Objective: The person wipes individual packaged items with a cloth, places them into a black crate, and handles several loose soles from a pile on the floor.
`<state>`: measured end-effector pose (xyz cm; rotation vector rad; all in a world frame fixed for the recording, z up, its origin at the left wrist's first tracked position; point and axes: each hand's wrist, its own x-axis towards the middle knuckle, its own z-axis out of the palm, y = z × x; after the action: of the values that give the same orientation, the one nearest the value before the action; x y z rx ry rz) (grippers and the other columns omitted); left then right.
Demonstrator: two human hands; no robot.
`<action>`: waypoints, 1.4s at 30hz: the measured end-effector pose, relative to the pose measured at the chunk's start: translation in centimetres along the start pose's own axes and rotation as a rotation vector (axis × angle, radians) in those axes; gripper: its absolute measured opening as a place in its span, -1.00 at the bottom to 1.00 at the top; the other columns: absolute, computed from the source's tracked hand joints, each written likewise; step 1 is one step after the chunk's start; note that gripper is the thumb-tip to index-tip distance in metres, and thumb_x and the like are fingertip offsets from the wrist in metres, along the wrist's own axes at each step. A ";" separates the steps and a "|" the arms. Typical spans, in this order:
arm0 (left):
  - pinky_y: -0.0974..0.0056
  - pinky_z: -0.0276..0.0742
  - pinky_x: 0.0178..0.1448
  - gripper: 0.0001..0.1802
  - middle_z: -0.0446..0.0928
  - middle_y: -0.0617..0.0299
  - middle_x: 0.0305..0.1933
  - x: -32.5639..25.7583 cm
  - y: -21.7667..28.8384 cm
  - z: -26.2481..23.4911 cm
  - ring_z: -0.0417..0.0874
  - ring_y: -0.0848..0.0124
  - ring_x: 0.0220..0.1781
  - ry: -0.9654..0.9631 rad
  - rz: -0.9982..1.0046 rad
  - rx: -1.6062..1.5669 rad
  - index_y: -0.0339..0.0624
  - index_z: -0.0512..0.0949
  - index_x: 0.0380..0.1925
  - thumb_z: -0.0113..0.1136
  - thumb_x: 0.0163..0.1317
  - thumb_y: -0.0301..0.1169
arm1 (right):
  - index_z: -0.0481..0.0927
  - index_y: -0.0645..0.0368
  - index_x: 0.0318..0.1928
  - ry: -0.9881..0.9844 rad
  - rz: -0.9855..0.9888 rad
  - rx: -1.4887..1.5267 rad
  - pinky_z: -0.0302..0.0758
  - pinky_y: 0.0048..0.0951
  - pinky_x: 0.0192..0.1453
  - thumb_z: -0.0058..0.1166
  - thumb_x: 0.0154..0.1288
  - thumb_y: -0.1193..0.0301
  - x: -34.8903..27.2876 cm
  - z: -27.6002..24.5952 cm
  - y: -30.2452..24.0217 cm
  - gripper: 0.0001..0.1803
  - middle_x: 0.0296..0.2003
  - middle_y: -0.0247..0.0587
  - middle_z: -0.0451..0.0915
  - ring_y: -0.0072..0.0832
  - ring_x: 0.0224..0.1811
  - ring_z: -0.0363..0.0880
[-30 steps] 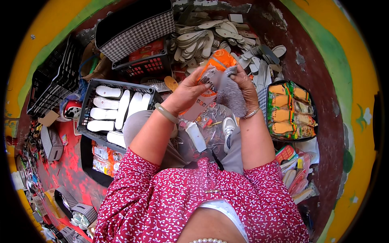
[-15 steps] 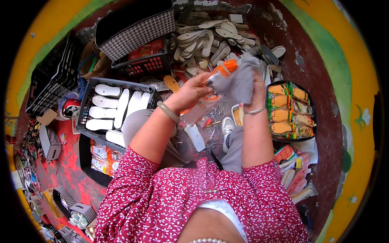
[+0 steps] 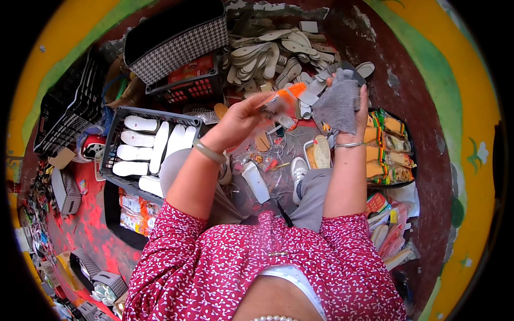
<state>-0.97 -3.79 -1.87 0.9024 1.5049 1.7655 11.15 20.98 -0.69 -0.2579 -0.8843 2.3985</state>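
Between the fingers of my left hand (image 3: 240, 120), a clear plastic packet (image 3: 290, 96) with an orange top is gripped, smeared by motion. My right hand (image 3: 360, 119) is wrapped around a grey fuzzy cloth (image 3: 336, 102), holding it up a little to the right of the packet. The two held things are apart. Beneath the hands, a pale insole (image 3: 256, 182) lies on the littered floor between my legs. A small tray (image 3: 309, 155) with a yellowish insole (image 3: 321, 152) lies near my right shoe.
At the left stands a grey crate (image 3: 115, 155) of white insoles. A checked box (image 3: 179, 51) sits on a black crate (image 3: 184, 91) behind it. A heap of loose insoles (image 3: 257, 59) lies at the back. To the right is a black-rimmed basket (image 3: 411, 160) of orange packets.
My right hand has moved right and up with the grey cloth, away from the packet. My left hand has shifted slightly left with the packet. The small tray's insole is now more visible.
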 end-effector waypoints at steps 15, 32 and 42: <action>0.12 0.12 0.36 -0.41 0.17 -0.19 0.28 1.1 -3.0 2.0 0.19 -0.06 0.33 -0.053 0.386 0.906 -0.33 0.22 0.20 0.01 0.10 -0.57 | 0.49 0.23 -0.03 0.142 0.432 -0.208 0.52 -0.43 -0.11 0.06 0.27 0.27 -1.7 0.9 10.0 -0.65 -0.21 -0.22 0.57 -0.45 -0.19 0.58; 0.18 0.37 0.23 -0.29 0.39 0.04 0.14 0.5 -0.8 2.0 0.48 0.24 0.12 -0.104 -0.283 -0.857 -0.30 0.14 0.25 0.09 0.04 -0.46 | 0.52 0.30 -0.09 0.086 0.224 -0.274 0.51 -0.41 -0.02 0.06 0.26 0.34 -1.7 1.8 8.3 -0.69 -0.19 -0.13 0.60 -0.37 -0.19 0.60; 0.19 0.49 0.04 -0.13 0.43 0.03 -0.01 1.1 -0.5 0.9 0.54 0.20 -0.06 -0.031 -0.105 -0.932 -0.21 0.12 0.25 -0.06 -0.28 -0.57 | 0.41 0.27 0.09 0.111 -0.150 -0.322 0.54 -0.40 -0.05 0.03 0.28 0.37 -2.2 4.3 3.1 -0.60 -0.09 -0.13 0.54 -0.44 -0.12 0.57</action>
<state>-0.82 -2.32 -2.12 0.3496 0.5405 2.0355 10.03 15.46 0.57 -0.4271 -1.1919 2.0780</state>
